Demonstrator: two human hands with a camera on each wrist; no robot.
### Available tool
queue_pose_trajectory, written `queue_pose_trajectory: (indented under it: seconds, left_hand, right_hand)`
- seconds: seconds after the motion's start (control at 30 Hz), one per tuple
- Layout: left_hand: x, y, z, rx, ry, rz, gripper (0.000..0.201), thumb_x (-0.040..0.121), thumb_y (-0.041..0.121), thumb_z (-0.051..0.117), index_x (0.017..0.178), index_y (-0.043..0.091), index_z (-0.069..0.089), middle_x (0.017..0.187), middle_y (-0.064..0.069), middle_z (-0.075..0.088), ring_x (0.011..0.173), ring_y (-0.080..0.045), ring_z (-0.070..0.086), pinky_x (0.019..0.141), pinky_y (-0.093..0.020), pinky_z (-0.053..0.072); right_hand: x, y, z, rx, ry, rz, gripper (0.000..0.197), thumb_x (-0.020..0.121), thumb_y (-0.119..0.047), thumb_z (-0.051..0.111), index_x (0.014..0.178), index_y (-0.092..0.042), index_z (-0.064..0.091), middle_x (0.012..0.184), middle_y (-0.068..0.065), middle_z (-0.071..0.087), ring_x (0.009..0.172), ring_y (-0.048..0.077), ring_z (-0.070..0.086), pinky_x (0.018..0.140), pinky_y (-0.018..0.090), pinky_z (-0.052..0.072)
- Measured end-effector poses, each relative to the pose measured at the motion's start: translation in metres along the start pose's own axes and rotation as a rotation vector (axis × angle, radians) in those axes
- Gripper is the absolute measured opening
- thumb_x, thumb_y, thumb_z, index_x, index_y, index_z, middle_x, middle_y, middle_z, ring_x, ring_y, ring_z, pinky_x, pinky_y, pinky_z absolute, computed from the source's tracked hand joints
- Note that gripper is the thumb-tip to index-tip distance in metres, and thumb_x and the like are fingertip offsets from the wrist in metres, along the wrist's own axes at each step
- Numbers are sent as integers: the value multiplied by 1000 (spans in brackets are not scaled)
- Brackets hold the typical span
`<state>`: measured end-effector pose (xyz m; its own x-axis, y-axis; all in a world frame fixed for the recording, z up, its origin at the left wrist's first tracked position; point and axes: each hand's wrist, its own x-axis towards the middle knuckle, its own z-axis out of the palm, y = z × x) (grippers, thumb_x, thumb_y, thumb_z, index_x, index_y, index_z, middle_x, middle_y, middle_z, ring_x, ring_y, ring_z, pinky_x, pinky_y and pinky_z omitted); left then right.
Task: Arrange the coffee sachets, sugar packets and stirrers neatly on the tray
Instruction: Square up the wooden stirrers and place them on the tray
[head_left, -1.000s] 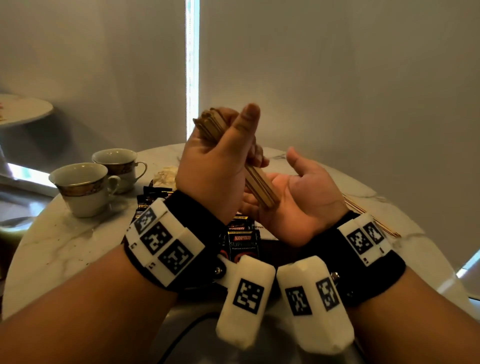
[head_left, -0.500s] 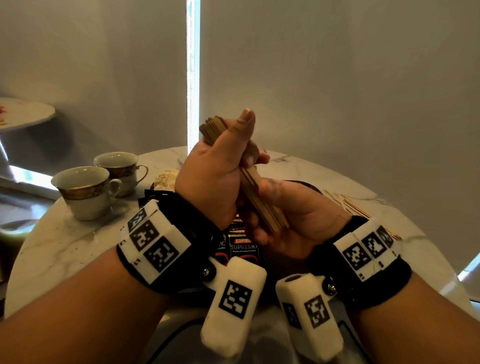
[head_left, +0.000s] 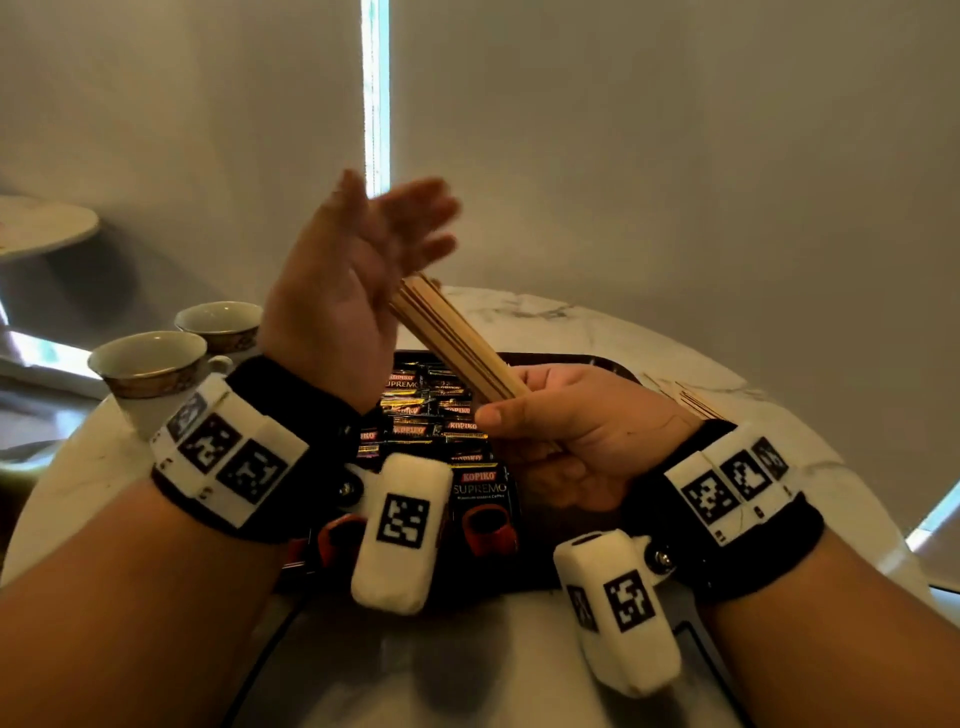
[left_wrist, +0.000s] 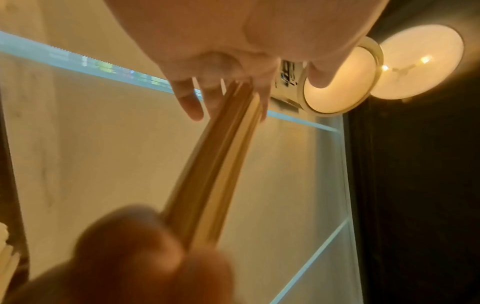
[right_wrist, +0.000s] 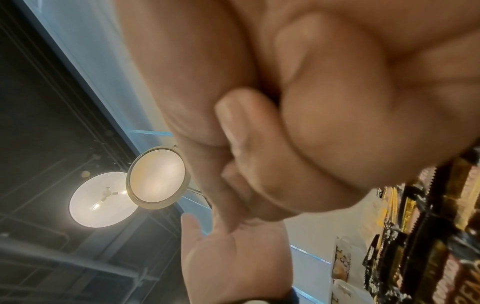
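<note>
A bundle of wooden stirrers (head_left: 452, 338) slants up and to the left above the black tray (head_left: 566, 551). My right hand (head_left: 550, 421) grips the bundle's lower end, its fingers curled round it (right_wrist: 259, 144). My left hand (head_left: 374, 244) is raised beside the bundle's upper end with straight, blurred fingers (left_wrist: 189, 102); whether the palm touches the stirrers (left_wrist: 215, 164) I cannot tell. Black and gold coffee sachets (head_left: 431, 410) lie in rows on the tray, partly hidden by my wrists. A pale packet (right_wrist: 340, 261) shows beside the sachets (right_wrist: 428, 226).
Two gold-banded white cups (head_left: 150, 364) (head_left: 221, 322) stand at the left on the round marble table (head_left: 597, 322). A few loose stirrers (head_left: 691, 402) lie on the table right of the tray. A wall and blinds are close behind.
My left hand has let go of the stirrer bundle and opened upward. My right hand, open under the bundle before, has closed round its lower end. The tray and sachets show more.
</note>
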<state>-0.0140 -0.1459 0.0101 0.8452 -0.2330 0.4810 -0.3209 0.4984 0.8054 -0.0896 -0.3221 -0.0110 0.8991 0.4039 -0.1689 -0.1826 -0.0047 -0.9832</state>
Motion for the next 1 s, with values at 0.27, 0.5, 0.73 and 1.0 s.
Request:
queue_pose_trajectory:
  seconds: [0.27,0.5,0.73,1.0]
  left_hand:
    - [-5,-10,3,213,-164,9,57,99,50,29,114,12,69,115,-8,74,108,-28,71,93,-47,49]
    - [-10,-26,2,-7,-259,-208,99,46,61,92,125,11,60,117,-13,71,107,-28,69,82,-41,57]
    - [-23,-30,21,97,-320,-179,25,80,30,67,62,13,67,99,-18,75,94,-37,71,81,-50,55]
    - [-20,-25,21,-5,-112,-135,40,102,19,50,62,10,50,83,-9,75,77,-32,68,57,-36,57]
  right_hand:
    - [-1,-1,2,-10,-13,28,10,88,-17,64,81,-22,60,56,0,43,35,9,36,39,21,19]
    - [-4,-4,1,71,-64,16,4,88,-17,60,85,-20,59,54,-1,40,34,7,35,38,19,16]
    - [0,3,2,109,-80,-21,27,77,-25,75,86,-13,53,54,0,44,35,7,39,38,17,19]
    - [7,1,-11,319,-17,-58,85,70,-77,58,112,-3,58,89,17,58,69,29,59,62,34,46]
